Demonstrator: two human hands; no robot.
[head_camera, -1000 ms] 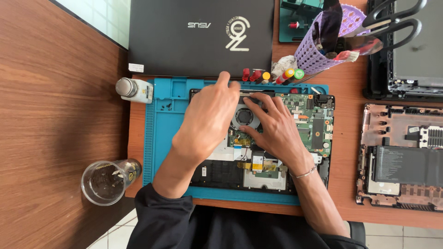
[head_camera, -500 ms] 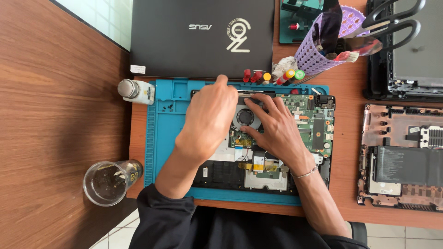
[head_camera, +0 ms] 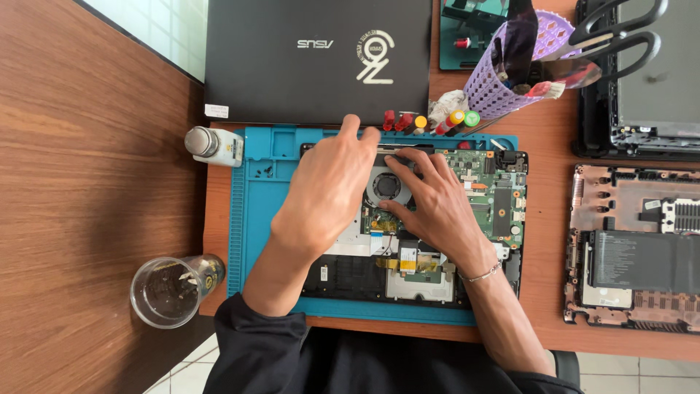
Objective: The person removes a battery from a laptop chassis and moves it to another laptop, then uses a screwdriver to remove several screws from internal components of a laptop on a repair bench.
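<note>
The opened laptop (head_camera: 437, 219) lies bottom-up with its cover off on the blue work mat (head_camera: 251, 219), right in front of you, with its round cooling fan (head_camera: 384, 184) bare near the far edge.

From the head camera, the one view here: this is fragile stuff, to judge by it. The green circuit board (head_camera: 496, 201) is stiff but thin, the flat ribbon cables are soft and tear easily, and the fan looks light and plastic. Take hold at the fan's frame or the laptop's outer shell, not at the blades or the board's small parts.

Your left hand (head_camera: 328, 193) lies flat over the left part of the laptop, fingers loosely spread and reaching to the far edge; it holds nothing that shows. Your right hand (head_camera: 437, 204) rests on the board just right of the fan, fingers curved and spread, fingertips touching around the fan's rim; whether they pinch anything small you cannot tell.

A closed black laptop (head_camera: 317, 58) sits beyond the mat, a small bottle (head_camera: 214, 146) at its left corner, a glass jar (head_camera: 169, 290) nearer you.
</note>
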